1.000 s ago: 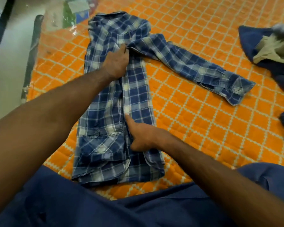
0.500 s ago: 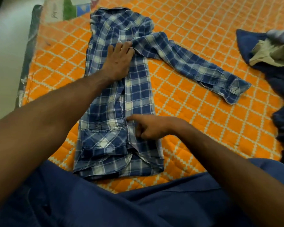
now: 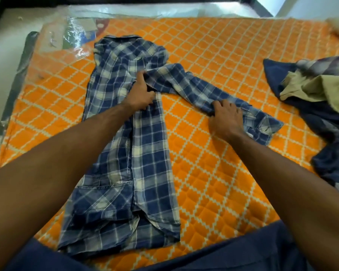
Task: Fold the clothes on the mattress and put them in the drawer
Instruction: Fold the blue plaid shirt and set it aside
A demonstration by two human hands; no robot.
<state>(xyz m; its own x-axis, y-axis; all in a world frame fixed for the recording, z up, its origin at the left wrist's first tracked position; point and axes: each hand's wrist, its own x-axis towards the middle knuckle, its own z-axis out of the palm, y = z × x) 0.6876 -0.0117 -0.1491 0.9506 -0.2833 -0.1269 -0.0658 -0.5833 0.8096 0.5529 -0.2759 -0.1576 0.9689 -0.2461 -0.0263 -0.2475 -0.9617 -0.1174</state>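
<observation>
A blue-and-white plaid shirt (image 3: 149, 153) lies lengthwise on the orange quilted mattress (image 3: 213, 173), its sides folded in, collar at the far end. One sleeve (image 3: 186, 83) stretches out to the right. My left hand (image 3: 141, 92) pinches the cloth where that sleeve meets the shirt body. My right hand (image 3: 226, 118) grips the sleeve near its cuff (image 3: 266, 128). No drawer is in view.
A heap of unfolded clothes (image 3: 317, 98), dark blue, beige and striped, lies at the mattress's right side. Clear plastic wrap (image 3: 70, 40) covers the far left corner. The floor (image 3: 6, 61) borders the left edge. My blue-clad legs fill the bottom.
My right hand left the shirt's lower middle and moved right to grip the outstretched sleeve near the cuff. My left hand went from lying flat to pinching the sleeve's base.
</observation>
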